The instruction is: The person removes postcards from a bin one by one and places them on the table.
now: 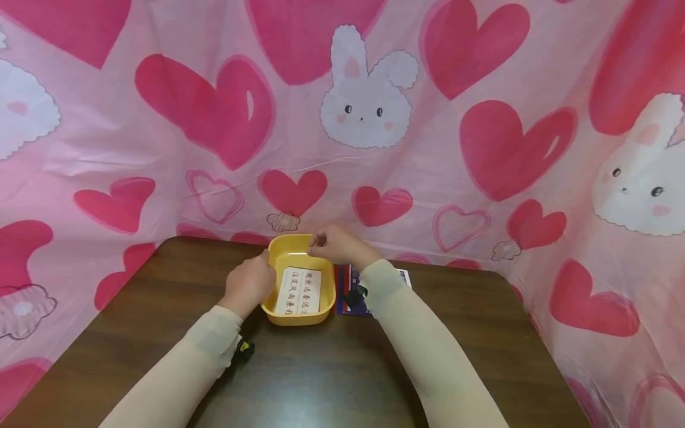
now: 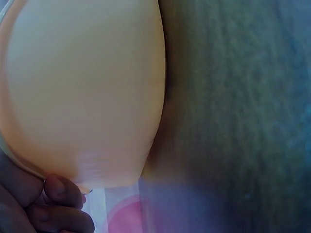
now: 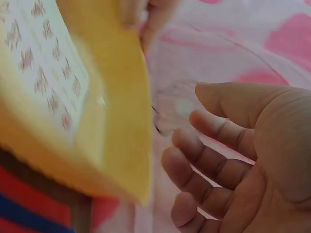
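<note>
A yellow plastic basin [image 1: 297, 320] stands on the table, with a white card [image 1: 299, 291] printed in reddish-brown characters lying inside it. My left hand [image 1: 249, 285] grips the basin's left rim. Its curled fingers [image 2: 63, 213] show beside the basin's wall [image 2: 82, 97] in the left wrist view. Over the far right corner of the basin is my right hand [image 1: 345, 245], fingers loosely bent. In the right wrist view this hand [image 3: 228, 160] holds nothing, and a gap separates its fingertips from the basin's rim.
Right of the basin lies a blue and red printed item [image 1: 345, 297], partly hidden under my right wrist, with a white-edged piece [image 1: 404, 277] beside it. The brown wooden table [image 1: 310, 374] meets a pink curtain [image 1: 299, 142] with hearts and rabbits at the back and sides.
</note>
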`<state>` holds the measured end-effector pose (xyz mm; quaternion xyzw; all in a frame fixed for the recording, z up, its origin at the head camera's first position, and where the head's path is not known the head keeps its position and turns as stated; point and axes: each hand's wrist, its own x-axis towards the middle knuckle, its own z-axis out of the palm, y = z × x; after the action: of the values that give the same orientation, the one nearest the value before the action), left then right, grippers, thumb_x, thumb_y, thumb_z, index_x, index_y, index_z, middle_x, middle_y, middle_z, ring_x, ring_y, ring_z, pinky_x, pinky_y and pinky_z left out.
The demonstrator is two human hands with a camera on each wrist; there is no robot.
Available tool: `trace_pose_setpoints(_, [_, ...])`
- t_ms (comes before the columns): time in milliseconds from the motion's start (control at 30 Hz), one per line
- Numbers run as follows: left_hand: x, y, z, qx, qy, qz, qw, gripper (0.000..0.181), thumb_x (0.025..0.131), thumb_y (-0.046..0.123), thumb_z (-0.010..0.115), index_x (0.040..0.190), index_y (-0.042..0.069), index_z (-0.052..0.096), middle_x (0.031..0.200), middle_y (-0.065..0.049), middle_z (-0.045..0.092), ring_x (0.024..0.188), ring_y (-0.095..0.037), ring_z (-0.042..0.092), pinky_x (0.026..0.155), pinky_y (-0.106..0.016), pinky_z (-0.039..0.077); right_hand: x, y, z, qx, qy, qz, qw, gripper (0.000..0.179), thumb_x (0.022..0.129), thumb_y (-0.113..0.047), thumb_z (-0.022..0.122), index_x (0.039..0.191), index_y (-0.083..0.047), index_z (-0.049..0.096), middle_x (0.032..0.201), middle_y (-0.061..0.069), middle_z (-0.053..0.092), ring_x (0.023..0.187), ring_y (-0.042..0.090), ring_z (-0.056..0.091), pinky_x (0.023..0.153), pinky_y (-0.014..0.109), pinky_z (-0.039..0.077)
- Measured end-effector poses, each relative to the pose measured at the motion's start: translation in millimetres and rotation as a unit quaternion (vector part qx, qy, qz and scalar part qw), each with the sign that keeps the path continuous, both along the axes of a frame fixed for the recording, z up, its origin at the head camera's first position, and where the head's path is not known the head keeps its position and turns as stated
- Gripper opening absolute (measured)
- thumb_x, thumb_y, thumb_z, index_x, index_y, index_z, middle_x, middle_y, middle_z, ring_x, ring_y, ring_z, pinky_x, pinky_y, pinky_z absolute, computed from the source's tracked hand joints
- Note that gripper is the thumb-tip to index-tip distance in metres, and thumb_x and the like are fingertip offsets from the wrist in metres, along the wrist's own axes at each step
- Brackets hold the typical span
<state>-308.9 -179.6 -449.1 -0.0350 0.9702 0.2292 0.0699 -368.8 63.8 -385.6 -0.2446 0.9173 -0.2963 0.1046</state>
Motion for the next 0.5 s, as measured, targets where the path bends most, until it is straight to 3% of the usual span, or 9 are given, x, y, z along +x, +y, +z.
trace_pose_setpoints(133, [0.3,-0.4,1.1,-0.001,0.002,-0.002,1.0,0.066,0.114,0.029,0.05,0.174,0.003,0.041,0.105,-0.017,0.075,0.083,-0.032,0.067,0.067,-0.042,0.057,-5.1,-26,-5.9,0.052,-0.015,0.015,0.9984,0.025,0.104,-0.031,0.083,0.122,-0.013,0.082,0.114,0.004,0.081,0.103,0.021,0.069,0.093,0.033,0.064])
trace_pose_setpoints(300, [1.2,-0.8,1.5,0.001,0.003,-0.006,1.0,0.064,0.114,0.028,0.05,0.173,0.003,0.043,0.093,-0.015,0.071,0.079,-0.032,0.066,0.064,-0.041,0.056,-9.2,-49,-15.0,0.147,-0.032,0.012,0.9886,0.046,0.101,-0.04,0.085,0.14,-0.015,0.079,0.13,0.001,0.079,0.112,0.019,0.07,0.111,0.042,0.063])
trace_pose_setpoints(367, [1.7,-1.2,1.3,0.001,0.004,-0.006,1.0,0.065,0.114,0.028,0.049,0.173,0.003,0.042,0.091,-0.014,0.071,0.077,-0.031,0.065,0.063,-0.041,0.055,-10.3,-55,-17.7,0.17,-0.046,0.011,0.9844,0.054,0.098,-0.041,0.089,0.144,-0.016,0.077,0.134,0.0,0.079,0.112,0.018,0.07,0.111,0.043,0.064])
trace_pose_setpoints(500, [1.7,-1.0,0.5,0.005,0.008,-0.006,0.9999,0.066,0.114,0.028,0.049,0.174,0.003,0.041,0.096,-0.015,0.073,0.079,-0.031,0.065,0.063,-0.04,0.054,-10.7,-62,-21.0,0.194,-0.085,0.003,0.9774,0.063,0.088,-0.036,0.098,0.144,-0.013,0.077,0.126,-0.001,0.079,0.104,0.017,0.072,0.09,0.038,0.07])
